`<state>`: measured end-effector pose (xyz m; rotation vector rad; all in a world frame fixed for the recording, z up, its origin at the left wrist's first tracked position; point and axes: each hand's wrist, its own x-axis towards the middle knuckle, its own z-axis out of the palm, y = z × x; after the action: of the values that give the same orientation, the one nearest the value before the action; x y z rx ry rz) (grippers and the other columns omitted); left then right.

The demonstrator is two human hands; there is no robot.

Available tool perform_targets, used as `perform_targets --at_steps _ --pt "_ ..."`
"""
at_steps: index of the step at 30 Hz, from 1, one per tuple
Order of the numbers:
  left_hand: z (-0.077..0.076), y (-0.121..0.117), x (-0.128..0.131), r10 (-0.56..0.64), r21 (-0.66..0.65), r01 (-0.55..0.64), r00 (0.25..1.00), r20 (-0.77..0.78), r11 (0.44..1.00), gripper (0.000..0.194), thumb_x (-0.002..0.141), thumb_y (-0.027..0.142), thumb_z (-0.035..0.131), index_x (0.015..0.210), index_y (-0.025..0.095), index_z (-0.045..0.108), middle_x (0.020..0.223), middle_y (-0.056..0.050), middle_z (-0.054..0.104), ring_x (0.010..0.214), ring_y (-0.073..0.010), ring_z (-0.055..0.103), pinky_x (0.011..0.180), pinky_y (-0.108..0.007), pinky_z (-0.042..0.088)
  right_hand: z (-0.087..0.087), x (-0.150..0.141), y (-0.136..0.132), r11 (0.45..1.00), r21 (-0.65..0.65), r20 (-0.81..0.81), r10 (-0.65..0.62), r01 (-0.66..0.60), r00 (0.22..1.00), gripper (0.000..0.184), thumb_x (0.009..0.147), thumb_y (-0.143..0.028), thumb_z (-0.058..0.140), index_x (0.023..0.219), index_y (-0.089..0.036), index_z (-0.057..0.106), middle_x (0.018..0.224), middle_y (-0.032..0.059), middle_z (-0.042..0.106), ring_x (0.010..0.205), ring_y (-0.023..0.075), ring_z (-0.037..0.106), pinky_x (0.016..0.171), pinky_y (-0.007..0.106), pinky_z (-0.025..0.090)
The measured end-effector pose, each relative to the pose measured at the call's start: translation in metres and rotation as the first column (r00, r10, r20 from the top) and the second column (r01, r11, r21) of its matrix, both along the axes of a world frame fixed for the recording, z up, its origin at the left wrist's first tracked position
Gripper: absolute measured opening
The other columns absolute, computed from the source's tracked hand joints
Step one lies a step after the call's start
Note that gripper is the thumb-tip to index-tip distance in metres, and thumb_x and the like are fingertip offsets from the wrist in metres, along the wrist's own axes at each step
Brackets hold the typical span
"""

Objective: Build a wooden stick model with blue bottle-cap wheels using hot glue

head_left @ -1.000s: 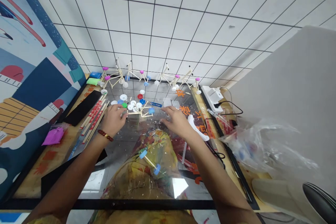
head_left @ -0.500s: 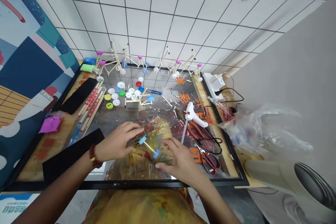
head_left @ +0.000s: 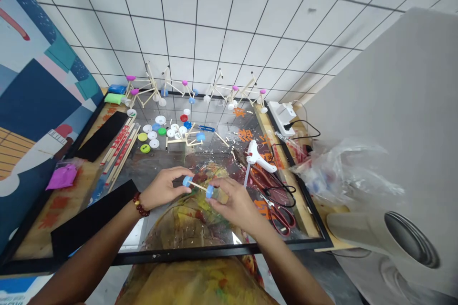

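Observation:
Between my hands is a small axle (head_left: 198, 186), a thin wooden stick with a light-blue bottle cap on each end. The fingers and thumb of my left hand (head_left: 164, 189) close around the left cap (head_left: 186, 181). My right hand (head_left: 234, 200) pinches the right cap (head_left: 209, 191). Beyond them on the glass-topped table lie a stick frame (head_left: 177, 142) with a blue cap on it and several loose bottle caps (head_left: 153, 143) in white, yellow, green, red and blue.
A white glue gun (head_left: 259, 156) and red-handled scissors (head_left: 281, 219) lie to the right. Wooden sticks (head_left: 119, 152), black strips (head_left: 95, 219) and pink clay (head_left: 63, 176) are on the left. Stick models (head_left: 216, 89) stand along the wall. A power strip (head_left: 282, 114) sits back right.
Both hands have closed in on the axle and taken hold of its caps. The axle now sits slightly higher in view and closer to level.

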<state>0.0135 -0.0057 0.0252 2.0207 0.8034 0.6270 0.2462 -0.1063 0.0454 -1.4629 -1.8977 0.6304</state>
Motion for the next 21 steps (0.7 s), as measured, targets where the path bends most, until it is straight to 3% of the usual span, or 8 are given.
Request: perform_targets --at_steps 5,11,14,18,21 --pt "0.008 0.022 0.004 0.196 -0.141 -0.173 0.965 0.174 0.975 0.037 0.072 0.032 0.081 0.105 0.019 0.073 0.105 -0.008 0.075 0.096 -0.0223 0.07 0.09 -0.035 0.055 0.014 0.003 0.048 0.996 0.084 -0.258 -0.02 0.043 0.966 0.023 0.074 -0.025 0.077 0.096 -0.022 0.071 0.083 0.0003 0.074 0.072 0.0155 0.068 0.07 0.027 0.055" --pt "-0.001 0.031 0.017 0.33 -0.17 -0.296 0.916 0.229 0.94 0.04 0.068 0.036 0.084 0.102 0.019 0.075 0.101 -0.007 0.074 0.087 -0.0208 0.069 0.082 -0.035 0.058 -0.005 0.012 0.078 0.994 0.044 -0.35 -0.074 0.095 0.934 0.022 0.073 -0.029 0.077 0.092 -0.019 0.073 0.078 0.0013 0.074 0.069 0.0157 0.068 0.067 0.026 0.055" --pt "-0.006 0.032 0.026 0.354 -0.101 -0.339 0.909 0.22 0.935 0.037 0.068 0.034 0.083 0.101 0.021 0.075 0.099 -0.006 0.071 0.084 -0.0187 0.067 0.08 -0.034 0.056 -0.018 0.02 0.083 0.996 -0.035 -0.295 -0.086 0.079 0.952 0.026 0.073 -0.026 0.074 0.098 -0.018 0.073 0.084 0.0031 0.075 0.074 0.0171 0.069 0.074 0.03 0.056" --pt "-0.009 0.032 0.033 0.339 -0.02 -0.341 0.921 0.191 0.94 0.034 0.069 0.032 0.083 0.1 0.022 0.075 0.099 -0.006 0.068 0.082 -0.0173 0.063 0.076 -0.032 0.054 -0.028 0.025 0.084 0.996 -0.088 -0.209 -0.036 0.018 0.977 0.052 0.074 -0.021 0.073 0.125 -0.022 0.063 0.111 0.0063 0.073 0.091 0.0186 0.07 0.086 0.035 0.055" --pt "-0.012 0.032 0.034 0.321 -0.052 -0.318 0.926 0.197 0.947 0.035 0.071 0.032 0.082 0.104 0.021 0.074 0.105 -0.008 0.067 0.085 -0.0183 0.064 0.077 -0.032 0.054 -0.029 0.025 0.083 0.999 -0.043 -0.213 0.022 -0.032 0.977 0.044 0.082 -0.026 0.07 0.125 -0.025 0.064 0.117 0.0066 0.071 0.1 0.019 0.068 0.09 0.035 0.053"
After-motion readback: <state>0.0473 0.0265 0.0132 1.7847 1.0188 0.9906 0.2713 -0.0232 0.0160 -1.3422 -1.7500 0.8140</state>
